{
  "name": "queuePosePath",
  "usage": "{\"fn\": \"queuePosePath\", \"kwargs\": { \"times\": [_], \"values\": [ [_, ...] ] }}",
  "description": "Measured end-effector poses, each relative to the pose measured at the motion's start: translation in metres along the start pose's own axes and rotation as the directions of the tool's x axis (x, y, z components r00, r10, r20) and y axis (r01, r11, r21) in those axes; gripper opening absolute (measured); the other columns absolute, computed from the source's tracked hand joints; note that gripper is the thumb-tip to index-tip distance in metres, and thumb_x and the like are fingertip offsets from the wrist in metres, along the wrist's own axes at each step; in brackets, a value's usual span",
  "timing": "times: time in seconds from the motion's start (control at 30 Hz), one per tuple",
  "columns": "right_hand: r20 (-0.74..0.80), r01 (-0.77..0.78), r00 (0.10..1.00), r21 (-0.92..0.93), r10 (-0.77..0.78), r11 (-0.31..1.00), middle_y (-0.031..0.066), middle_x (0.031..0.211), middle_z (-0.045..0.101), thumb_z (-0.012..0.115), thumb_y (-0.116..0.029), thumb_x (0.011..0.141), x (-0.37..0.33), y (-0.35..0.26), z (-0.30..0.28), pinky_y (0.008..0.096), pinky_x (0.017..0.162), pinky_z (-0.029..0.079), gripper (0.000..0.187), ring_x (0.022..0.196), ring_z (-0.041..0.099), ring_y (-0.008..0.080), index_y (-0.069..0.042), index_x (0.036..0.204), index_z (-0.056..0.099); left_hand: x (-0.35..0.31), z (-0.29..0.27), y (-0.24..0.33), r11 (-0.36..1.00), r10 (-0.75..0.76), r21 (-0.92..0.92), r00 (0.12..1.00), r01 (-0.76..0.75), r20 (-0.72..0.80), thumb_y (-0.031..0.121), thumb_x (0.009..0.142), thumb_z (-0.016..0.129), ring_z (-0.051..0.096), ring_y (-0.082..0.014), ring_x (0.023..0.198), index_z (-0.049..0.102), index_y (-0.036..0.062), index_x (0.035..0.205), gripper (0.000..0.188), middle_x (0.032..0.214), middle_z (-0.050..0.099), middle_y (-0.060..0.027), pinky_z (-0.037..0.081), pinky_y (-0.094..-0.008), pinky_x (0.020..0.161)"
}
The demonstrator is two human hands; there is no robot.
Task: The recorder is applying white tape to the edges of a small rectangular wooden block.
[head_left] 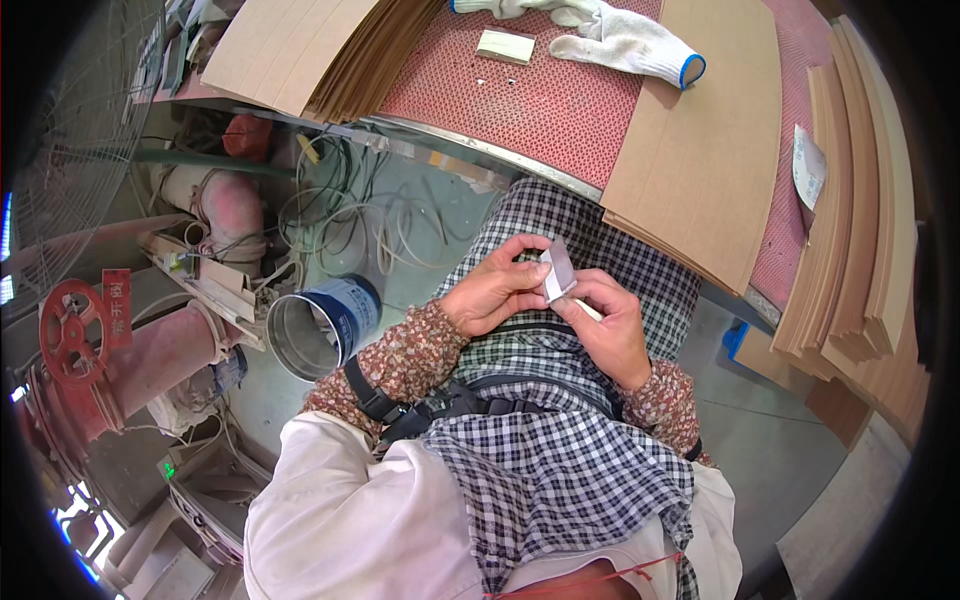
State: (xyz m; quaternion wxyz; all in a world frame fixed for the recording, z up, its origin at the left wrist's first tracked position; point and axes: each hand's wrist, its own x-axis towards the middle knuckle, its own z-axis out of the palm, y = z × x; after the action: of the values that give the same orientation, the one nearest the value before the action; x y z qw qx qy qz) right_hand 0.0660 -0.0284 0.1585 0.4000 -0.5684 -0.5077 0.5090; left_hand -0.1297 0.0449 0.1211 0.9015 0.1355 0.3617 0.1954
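Above my lap, both hands hold a small folded sheet [558, 274], grey on one face and white on the other. My left hand [497, 287] pinches its left side between thumb and fingers. From the right, my right hand [612, 325] grips its lower edge with thumb and forefinger. A narrow white piece [589, 311] sticks out by the right fingers; I cannot tell if it belongs to the same sheet. On the red patterned table mat [470, 105] ahead lie a small pale rectangular block [505, 46] and a white knitted glove [625, 42] with a blue cuff edge.
Brown board stacks stand on the table at left [290, 50], right [700, 140] and far right [850, 200]. A blue metal bucket [345, 310] is on the floor at left, near loose hoses [400, 215]. Further left are a red valve wheel [76, 332], pipes and a fan guard [80, 130].
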Motion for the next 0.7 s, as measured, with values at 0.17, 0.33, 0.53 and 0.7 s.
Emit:
{"fn": "queuePosePath", "kwargs": {
  "times": [0.17,0.33,0.53,0.7],
  "values": [
    [0.043,-0.019,0.999,-0.008,0.019,1.000,0.0114,0.102,0.071,0.074,-0.005,0.088,0.000,0.003,0.001,0.0308,0.077,0.054,0.013,0.088,0.069,0.0200,0.002,0.098,0.075,-0.004,-0.002,0.002,0.952,0.021,0.306,0.998,-0.004,-0.053,0.021,0.102,0.064,0.067,-0.0109,0.082,0.055,0.0029,0.138,0.042,0.102,0.068,-0.0044,0.059,-0.0236,0.065],
    [0.015,-0.051,0.999,-0.087,0.052,0.995,0.0122,0.095,0.072,0.074,-0.009,0.087,0.008,0.004,0.007,0.0332,0.073,0.054,0.014,0.083,0.071,0.0247,0.000,0.098,0.075,-0.016,0.000,-0.002,0.753,0.178,0.648,0.984,-0.118,-0.027,0.025,0.106,0.055,0.064,-0.0090,0.077,0.065,-0.0003,0.130,0.036,0.096,0.068,-0.0033,0.055,-0.0214,0.063],
    [0.031,-0.053,0.998,-0.198,0.061,0.979,0.0137,0.092,0.072,0.075,-0.019,0.088,0.018,0.008,0.010,0.0368,0.069,0.054,0.020,0.079,0.071,0.0299,-0.001,0.096,0.075,-0.027,-0.002,0.005,0.510,0.362,0.790,0.918,-0.341,0.163,0.015,0.100,0.063,0.066,-0.0145,0.079,0.066,-0.0031,0.124,0.030,0.105,0.066,-0.0090,0.056,-0.0265,0.072],
    [0.028,-0.098,0.994,-0.230,0.107,0.968,0.0132,0.091,0.071,0.074,-0.015,0.089,0.021,-0.001,0.011,0.0341,0.072,0.053,0.018,0.080,0.069,0.0249,0.002,0.096,0.074,-0.031,0.008,0.006,0.177,0.503,0.919,0.835,-0.352,0.223,0.006,0.091,0.071,0.072,-0.0276,0.084,0.068,-0.0026,0.121,0.031,0.100,0.072,-0.0167,0.057,-0.0340,0.077]
  ]
}}
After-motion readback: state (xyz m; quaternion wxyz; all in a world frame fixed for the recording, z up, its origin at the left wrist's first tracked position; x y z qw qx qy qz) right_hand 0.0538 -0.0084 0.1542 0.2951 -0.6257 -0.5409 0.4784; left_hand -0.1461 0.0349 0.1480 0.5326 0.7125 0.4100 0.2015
